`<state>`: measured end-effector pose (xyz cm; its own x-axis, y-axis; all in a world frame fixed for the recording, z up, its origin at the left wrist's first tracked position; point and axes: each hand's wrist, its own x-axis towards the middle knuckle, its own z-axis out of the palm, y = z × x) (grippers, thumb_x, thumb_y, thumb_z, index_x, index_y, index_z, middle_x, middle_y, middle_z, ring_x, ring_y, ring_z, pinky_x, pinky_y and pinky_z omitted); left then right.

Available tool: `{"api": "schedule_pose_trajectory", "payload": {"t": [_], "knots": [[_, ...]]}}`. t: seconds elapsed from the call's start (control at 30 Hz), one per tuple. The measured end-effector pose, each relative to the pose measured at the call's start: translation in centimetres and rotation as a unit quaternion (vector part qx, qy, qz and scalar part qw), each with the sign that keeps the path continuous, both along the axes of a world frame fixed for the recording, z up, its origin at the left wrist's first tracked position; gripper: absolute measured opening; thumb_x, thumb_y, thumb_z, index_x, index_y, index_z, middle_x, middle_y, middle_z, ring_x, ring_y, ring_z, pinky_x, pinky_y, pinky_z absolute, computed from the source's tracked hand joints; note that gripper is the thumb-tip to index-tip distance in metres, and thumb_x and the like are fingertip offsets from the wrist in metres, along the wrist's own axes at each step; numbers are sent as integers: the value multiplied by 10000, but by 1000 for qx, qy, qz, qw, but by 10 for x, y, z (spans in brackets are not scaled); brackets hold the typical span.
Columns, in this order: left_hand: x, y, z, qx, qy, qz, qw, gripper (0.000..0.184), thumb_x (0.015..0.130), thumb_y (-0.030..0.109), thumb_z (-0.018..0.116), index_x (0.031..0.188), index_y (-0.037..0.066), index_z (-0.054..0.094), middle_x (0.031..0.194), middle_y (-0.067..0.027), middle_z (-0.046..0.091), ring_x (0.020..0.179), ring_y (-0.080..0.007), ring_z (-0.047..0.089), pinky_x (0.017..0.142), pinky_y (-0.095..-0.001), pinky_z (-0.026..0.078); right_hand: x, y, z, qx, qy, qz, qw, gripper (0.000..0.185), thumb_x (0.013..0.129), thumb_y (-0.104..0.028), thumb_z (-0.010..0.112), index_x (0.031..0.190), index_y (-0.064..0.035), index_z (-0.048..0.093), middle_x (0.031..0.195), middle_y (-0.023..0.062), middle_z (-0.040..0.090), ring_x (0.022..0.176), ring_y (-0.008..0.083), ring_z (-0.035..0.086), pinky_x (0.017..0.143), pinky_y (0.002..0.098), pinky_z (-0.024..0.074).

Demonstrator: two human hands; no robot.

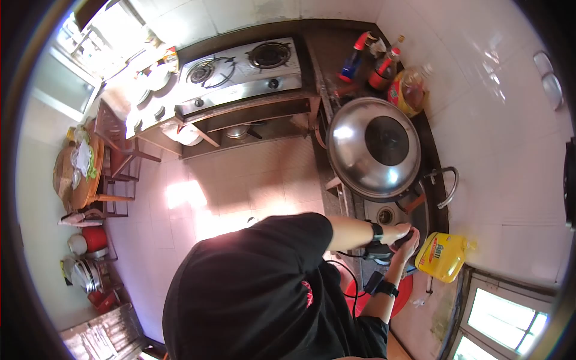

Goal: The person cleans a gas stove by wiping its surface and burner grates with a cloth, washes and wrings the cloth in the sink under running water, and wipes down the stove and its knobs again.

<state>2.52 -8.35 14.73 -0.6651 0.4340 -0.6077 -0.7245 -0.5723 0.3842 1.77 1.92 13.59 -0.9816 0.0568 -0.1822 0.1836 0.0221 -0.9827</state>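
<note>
Above the sink (373, 211), at the right end of the counter, my two hands meet. My left hand (395, 233) reaches in from the left, its fingers curled at a small dark item. Just below and right, my right hand (409, 245) closes around the same item from the other side. What the item is cannot be made out. A black band with a device circles each wrist. The yellow jug (441, 257) stands close to the right of my right hand. Beyond the sink sits a large wok with a domed metal lid (373, 144).
A curved faucet (450, 187) rises at the wall. Bottles (384, 69) and a bag (409, 90) stand behind the wok. The gas stove (240, 71) is farther left. A red basin (399, 297) is below my right forearm. Cables hang near my arms.
</note>
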Motion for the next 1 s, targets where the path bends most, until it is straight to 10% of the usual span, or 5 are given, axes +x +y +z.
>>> {"api": "schedule_pose_trajectory", "payload": {"t": [0.17, 0.37, 0.47, 0.67, 1.0], "knots": [[79, -158, 42, -206, 260, -71, 941, 556, 920, 494, 603, 1309, 99, 562, 1086, -59, 608, 930, -193, 620, 741, -379, 583, 33, -106, 38, 117, 108, 194, 968, 573, 1054, -413, 294, 1066, 15, 675, 1090, 128, 678, 992, 247, 621, 877, 378, 473], [232, -350, 50, -544, 317, 123, 767, 326, 935, 327, 637, 1011, 12, 678, 808, -78, 640, 767, -136, 568, 695, -315, 463, 139, -307, 129, 270, 151, 401, 862, 545, 1037, -397, 413, 800, 34, 650, 692, 147, 639, 703, 185, 640, 613, 336, 461], [331, -425, 76, -341, 175, 312, 869, 255, 954, 273, 625, 1000, 30, 685, 878, 6, 645, 796, -88, 574, 672, -267, 473, 181, -384, 122, 122, 88, 550, 821, 352, 996, -341, 546, 823, -36, 572, 688, -2, 518, 645, 56, 478, 548, 234, 357], [464, -516, 69, -336, 200, 569, 723, 153, 979, 188, 547, 1015, 60, 624, 914, 26, 612, 857, -66, 556, 769, -235, 449, 248, -497, 127, -70, -21, 713, 698, 179, 835, -53, 611, 942, -102, 476, 907, -13, 481, 838, 52, 440, 752, 215, 381], [481, -608, 77, -460, 195, 455, 738, 247, 1012, 258, 537, 1135, 48, 577, 961, 8, 603, 885, -64, 541, 815, -227, 452, 279, -605, 75, -5, -166, 839, 518, 528, 889, -75, 565, 1402, -50, 442, 1303, 85, 548, 1137, 135, 539, 979, 308, 430]]}}
